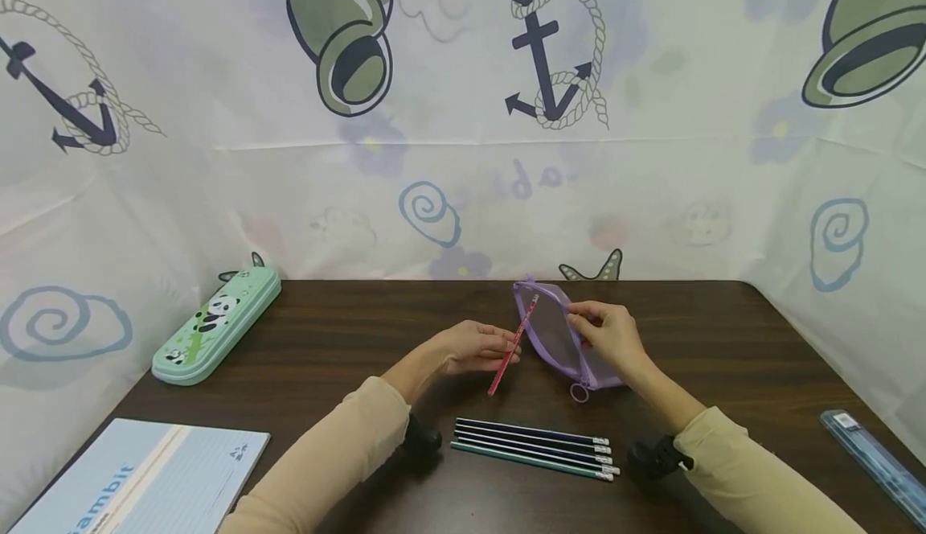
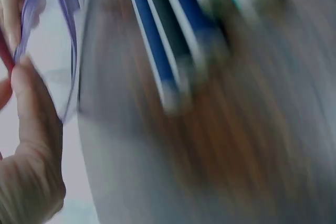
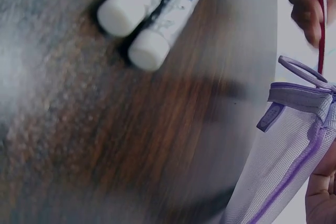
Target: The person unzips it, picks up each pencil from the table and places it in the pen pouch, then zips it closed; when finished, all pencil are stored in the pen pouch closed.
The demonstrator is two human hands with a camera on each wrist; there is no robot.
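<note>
My left hand (image 1: pixel 473 347) pinches a red pencil (image 1: pixel 504 363) with a white eraser end. The pencil is tilted, its eraser end up in front of the pouch's mouth. With thumb and fingers, my right hand (image 1: pixel 610 333) grips the edge of a purple mesh pencil pouch (image 1: pixel 600 369), whose zipper gapes towards the left hand. In the right wrist view the mesh pouch (image 3: pixel 289 150) shows its zipper ring (image 3: pixel 302 72). Several dark and green pencils (image 1: pixel 531 447) lie side by side on the table, nearer than both hands, eraser ends to the right.
A mint panda pencil case (image 1: pixel 217 321) lies at the back left of the dark wooden table (image 1: pixel 347 317). Front left is a light blue notebook (image 1: pixel 159 474). A clear blue-tinted long pack (image 1: pixel 878 462) lies along the right edge. Patterned cloth walls (image 1: pixel 463 212) surround the back and sides.
</note>
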